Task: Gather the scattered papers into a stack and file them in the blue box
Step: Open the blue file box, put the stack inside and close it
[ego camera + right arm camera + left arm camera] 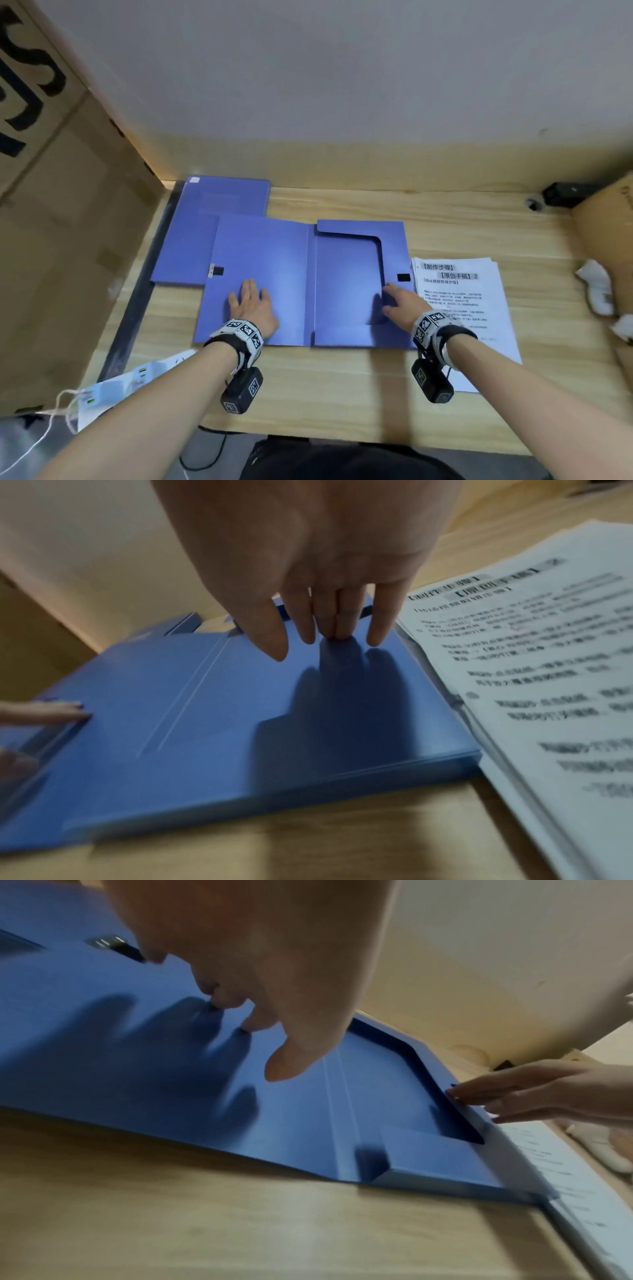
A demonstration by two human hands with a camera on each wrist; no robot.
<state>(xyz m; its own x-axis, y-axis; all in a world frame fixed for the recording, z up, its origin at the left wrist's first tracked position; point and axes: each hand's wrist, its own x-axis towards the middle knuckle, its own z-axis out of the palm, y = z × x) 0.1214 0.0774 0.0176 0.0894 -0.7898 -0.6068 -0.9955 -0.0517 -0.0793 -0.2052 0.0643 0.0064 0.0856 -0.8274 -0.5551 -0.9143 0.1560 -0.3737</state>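
A blue file box (pixel 346 284) lies open on the wooden table (pixel 342 394), its lid (pixel 263 260) spread flat to the left and its tray to the right. My left hand (pixel 251 301) rests flat on the lid, fingers straight (pixel 240 1001). My right hand (pixel 399 301) presses with straight fingers (pixel 329 620) on the tray's right side flap (pixel 240 710). The tray holds nothing that shows. A stack of printed white papers (pixel 462 301) lies on the table just right of the box, roughly squared, and shows beside my right hand (pixel 548 669).
A second, closed blue box (pixel 212 216) lies behind the lid at the left. Large cardboard boxes stand at the left (pixel 68 240) and right (pixel 606 240). Crumpled white tissue (pixel 596 287) and a black device (pixel 565 193) lie at the right. A white bag (pixel 137 380) hangs over the front left edge.
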